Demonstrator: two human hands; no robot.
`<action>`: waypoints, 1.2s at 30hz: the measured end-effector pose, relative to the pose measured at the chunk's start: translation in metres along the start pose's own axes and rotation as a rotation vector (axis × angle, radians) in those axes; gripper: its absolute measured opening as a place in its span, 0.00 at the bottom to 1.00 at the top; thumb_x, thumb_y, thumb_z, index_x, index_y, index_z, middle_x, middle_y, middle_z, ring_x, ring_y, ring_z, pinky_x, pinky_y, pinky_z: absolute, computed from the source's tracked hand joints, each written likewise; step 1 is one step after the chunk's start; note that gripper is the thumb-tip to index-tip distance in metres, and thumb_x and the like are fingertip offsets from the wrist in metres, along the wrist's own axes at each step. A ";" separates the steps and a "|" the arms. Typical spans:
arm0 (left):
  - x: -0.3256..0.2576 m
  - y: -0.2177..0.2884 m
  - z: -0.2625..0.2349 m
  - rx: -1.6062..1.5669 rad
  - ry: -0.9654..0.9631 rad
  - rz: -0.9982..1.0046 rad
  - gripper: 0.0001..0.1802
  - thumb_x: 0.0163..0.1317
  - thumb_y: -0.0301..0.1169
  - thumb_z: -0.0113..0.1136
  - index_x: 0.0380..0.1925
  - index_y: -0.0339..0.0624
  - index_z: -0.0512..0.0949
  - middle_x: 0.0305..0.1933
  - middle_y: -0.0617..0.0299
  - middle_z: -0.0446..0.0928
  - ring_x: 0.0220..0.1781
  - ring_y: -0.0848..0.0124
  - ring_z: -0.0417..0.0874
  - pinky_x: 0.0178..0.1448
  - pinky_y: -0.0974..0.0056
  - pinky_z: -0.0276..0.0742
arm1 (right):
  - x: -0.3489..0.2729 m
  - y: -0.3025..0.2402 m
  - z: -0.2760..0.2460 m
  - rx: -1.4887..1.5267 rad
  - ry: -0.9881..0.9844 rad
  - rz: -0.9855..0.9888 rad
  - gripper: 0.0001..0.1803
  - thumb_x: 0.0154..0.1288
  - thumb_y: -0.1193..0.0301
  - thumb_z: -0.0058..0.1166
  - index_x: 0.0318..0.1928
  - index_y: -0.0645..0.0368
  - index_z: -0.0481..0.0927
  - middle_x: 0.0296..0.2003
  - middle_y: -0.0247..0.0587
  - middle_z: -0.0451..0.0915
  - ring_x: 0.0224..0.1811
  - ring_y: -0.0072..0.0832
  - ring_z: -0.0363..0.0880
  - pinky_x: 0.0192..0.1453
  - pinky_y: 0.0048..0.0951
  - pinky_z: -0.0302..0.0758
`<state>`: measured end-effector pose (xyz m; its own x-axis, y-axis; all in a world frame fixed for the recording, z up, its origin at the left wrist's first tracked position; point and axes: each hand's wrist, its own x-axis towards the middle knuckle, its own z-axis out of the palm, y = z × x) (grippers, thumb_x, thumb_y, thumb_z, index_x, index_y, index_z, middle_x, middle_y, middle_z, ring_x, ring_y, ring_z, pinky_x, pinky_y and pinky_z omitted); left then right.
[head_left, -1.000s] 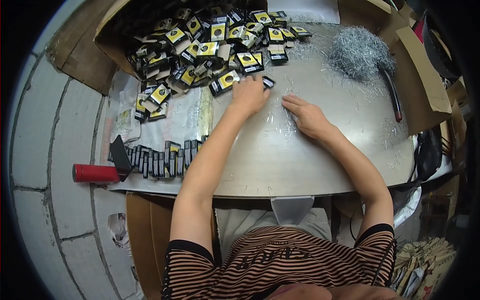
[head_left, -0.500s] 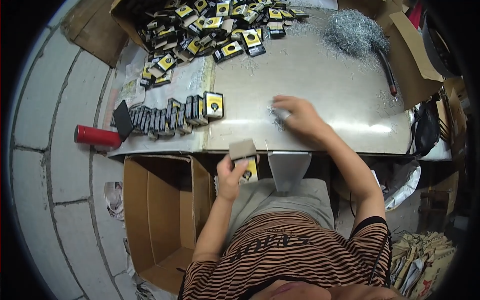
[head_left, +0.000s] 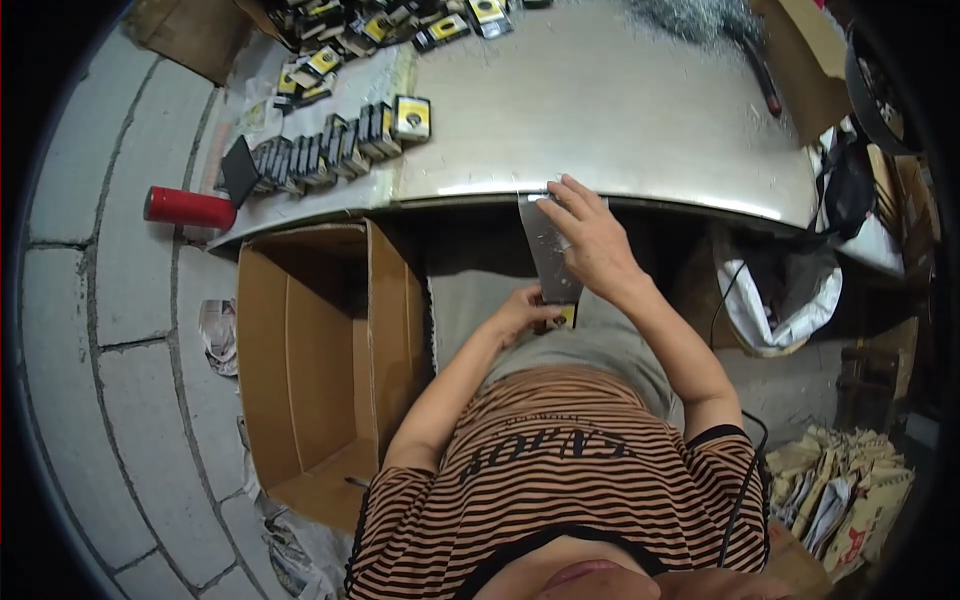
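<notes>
Clear plastic bag hangs off the tabletop's near edge; your right hand pinches it, your left hand grips a small packet, which I think may slip out.

Workbench over a paved floor

A grey metal-topped table catches a bright glare along its near edge; below lies a floor of large grey paving slabs (joints dark and cracked), with an open cardboard box beside the table and crumpled paper scraps close by.
</notes>
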<state>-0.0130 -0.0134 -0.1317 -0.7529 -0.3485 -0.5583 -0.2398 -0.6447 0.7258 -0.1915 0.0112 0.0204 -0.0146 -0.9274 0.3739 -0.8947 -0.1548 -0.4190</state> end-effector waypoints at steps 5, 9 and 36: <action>-0.008 0.012 0.010 -0.145 -0.084 0.048 0.23 0.49 0.17 0.65 0.48 0.36 0.75 0.44 0.61 0.80 0.42 0.72 0.82 0.44 0.69 0.79 | -0.059 0.008 0.008 0.321 -0.034 0.142 0.20 0.48 0.84 0.50 0.45 0.62 0.78 0.45 0.48 0.79 0.50 0.46 0.76 0.52 0.39 0.75; -0.003 -0.002 0.003 -0.071 -0.047 0.002 0.18 0.51 0.18 0.63 0.45 0.36 0.76 0.40 0.62 0.80 0.37 0.75 0.81 0.40 0.73 0.76 | -0.089 -0.002 0.041 0.287 -0.271 0.223 0.20 0.50 0.85 0.48 0.45 0.62 0.80 0.43 0.53 0.79 0.46 0.49 0.77 0.49 0.40 0.75; -0.042 0.116 0.014 0.841 0.574 1.255 0.26 0.49 0.24 0.72 0.48 0.35 0.71 0.34 0.58 0.79 0.31 0.74 0.80 0.34 0.74 0.76 | 0.032 -0.006 0.019 1.685 -0.031 0.756 0.13 0.64 0.76 0.54 0.49 0.64 0.78 0.39 0.42 0.82 0.40 0.23 0.81 0.45 0.23 0.78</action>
<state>-0.0176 -0.0641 -0.0185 -0.4528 -0.6613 0.5980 -0.0773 0.6973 0.7126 -0.1785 -0.0240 0.0193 -0.1272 -0.9546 -0.2694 0.6380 0.1292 -0.7591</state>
